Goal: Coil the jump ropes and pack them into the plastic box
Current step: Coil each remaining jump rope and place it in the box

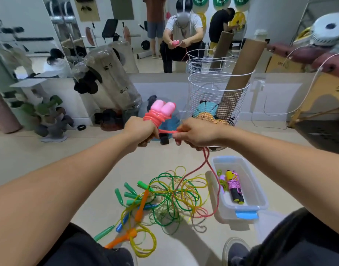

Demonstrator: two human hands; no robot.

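Both hands (143, 131) (195, 134) in closed grip on pink jump rope (159, 117), above pale gym floor (99, 164), mirror wall (145, 35) behind.

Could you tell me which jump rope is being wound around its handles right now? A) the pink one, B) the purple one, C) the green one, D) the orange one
A: the left hand grips the pink handles while the right hand pinches the pink rope; the green and orange ropes lie tangled on the floor, and the purple one sits in the plastic box.
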